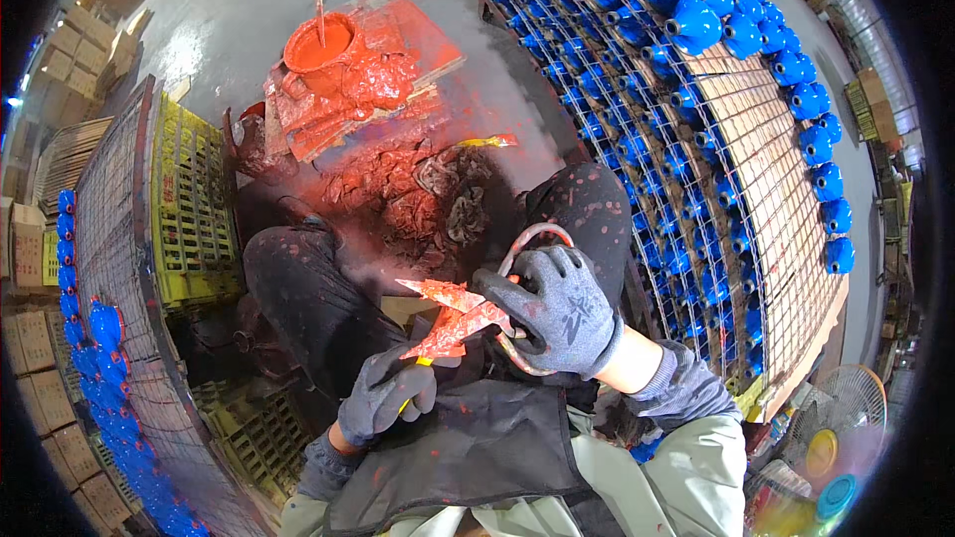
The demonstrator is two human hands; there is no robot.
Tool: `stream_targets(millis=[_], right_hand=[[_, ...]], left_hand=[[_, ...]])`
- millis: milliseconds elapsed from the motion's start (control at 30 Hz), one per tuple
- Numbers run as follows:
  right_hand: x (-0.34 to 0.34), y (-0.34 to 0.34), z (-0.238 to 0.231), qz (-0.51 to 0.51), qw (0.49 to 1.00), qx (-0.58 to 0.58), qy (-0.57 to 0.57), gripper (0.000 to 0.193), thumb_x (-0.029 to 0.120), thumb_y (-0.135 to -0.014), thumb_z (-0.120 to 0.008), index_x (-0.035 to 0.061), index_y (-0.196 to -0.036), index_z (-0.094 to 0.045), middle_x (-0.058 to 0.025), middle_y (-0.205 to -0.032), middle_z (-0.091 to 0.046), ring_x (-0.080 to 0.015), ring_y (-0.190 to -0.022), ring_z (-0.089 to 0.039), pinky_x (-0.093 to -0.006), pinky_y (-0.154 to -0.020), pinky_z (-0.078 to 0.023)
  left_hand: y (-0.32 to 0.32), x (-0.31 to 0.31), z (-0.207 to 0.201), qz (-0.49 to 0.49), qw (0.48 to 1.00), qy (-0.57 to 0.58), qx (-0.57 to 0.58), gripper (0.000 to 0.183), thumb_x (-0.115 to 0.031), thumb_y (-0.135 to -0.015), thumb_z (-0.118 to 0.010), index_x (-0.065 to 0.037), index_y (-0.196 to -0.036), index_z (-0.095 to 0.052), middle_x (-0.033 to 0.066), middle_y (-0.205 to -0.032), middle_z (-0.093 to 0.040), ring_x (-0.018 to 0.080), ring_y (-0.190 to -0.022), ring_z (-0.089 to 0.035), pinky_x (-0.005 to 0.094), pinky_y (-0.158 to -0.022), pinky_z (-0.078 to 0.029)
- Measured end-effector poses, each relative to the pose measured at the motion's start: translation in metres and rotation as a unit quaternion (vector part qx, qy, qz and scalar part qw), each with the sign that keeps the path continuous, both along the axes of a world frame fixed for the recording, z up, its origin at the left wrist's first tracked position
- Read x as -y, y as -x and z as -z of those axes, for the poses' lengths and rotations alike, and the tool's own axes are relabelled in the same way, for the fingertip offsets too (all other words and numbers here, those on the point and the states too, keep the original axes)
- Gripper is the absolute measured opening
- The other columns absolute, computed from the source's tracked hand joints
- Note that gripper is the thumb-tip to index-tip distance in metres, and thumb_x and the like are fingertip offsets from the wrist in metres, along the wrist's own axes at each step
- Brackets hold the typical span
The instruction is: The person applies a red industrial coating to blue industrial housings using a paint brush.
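- Your right hand (569,310) gripped the scissors (482,321) at six o'clock, blades (436,290) spread, baring their inner edges.
- Your left hand (386,395) clasped a yellow-handled tool (425,361) at seven o'clock, seemingly for reaching those blades.

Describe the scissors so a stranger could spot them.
Start at the red board, then look back toward the black apron. The grey-gloved right hand holds the scissors by big looped handles. Unlike the yellow-handled tool in the left hand, they have two spread red blades.
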State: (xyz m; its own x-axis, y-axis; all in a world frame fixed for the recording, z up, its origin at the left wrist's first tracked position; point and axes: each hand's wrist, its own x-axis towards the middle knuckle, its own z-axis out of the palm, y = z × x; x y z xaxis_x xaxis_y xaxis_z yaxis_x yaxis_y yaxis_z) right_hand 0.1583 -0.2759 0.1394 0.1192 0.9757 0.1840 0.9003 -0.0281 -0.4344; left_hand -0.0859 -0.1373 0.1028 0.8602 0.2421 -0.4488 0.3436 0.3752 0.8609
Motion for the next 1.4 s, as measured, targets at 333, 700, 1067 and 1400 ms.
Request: stream_targets(millis=[333, 700, 1067, 1400], right_hand=[[0.005, -0.002, 0.002, -0.023, 0.999, -0.026, 0.001, 0.047, 0.032, -0.073, -0.074, 0.0156, -0.115, -0.064, -0.0143, -0.095, -0.055, -0.0341, -0.088, -0.056, -0.0471, -0.076, -0.046], [0.017, 0.0, 0.013, 0.0, 0.991, -0.11, 0.077, 0.048, 0.026, -0.073, -0.074, 0.0122, -0.117, -0.062, -0.0131, -0.087, -0.06, -0.0339, -0.068, -0.061, -0.0446, -0.061, -0.051], [0.009, 0.006, 0.004, 0.024, 0.999, -0.005, -0.028, 0.064, 0.029, -0.066, -0.076, 0.0152, -0.126, -0.059, -0.0125, -0.098, -0.052, -0.0332, -0.094, -0.053, -0.0474, -0.079, -0.042], [0.003, 0.009, 0.008, 0.048, 0.999, 0.007, 0.004, 0.062, 0.032, -0.068, -0.076, 0.0152, -0.126, -0.058, -0.0134, -0.096, -0.054, -0.0326, -0.091, -0.054, -0.0467, -0.077, -0.043]], left_hand=[[0.006, 0.005, 0.01, -0.031, 0.994, -0.062, 0.078, 0.025, -0.021, -0.095, -0.056, 0.0, -0.107, -0.061, -0.0002, -0.066, -0.056, 0.0025, -0.052, -0.046, 0.0193, -0.046, -0.033], [-0.01, 0.0, -0.018, -0.033, 0.998, -0.011, -0.043, 0.017, -0.014, -0.092, -0.062, -0.001, -0.102, -0.062, -0.002, -0.07, -0.056, 0.0029, -0.056, -0.048, 0.0201, -0.049, -0.035], [-0.003, 0.002, 0.022, -0.019, 0.877, -0.47, 0.099, 0.02, -0.004, -0.086, -0.068, -0.001, -0.105, -0.061, 0.0012, -0.081, -0.062, 0.0059, -0.061, -0.054, 0.0208, -0.053, -0.043], [-0.001, 0.013, 0.027, -0.055, 0.846, -0.527, 0.063, 0.028, -0.008, -0.072, -0.08, -0.012, -0.097, -0.067, 0.0131, -0.091, -0.06, 0.0302, -0.069, -0.061, 0.0389, -0.054, -0.048]])
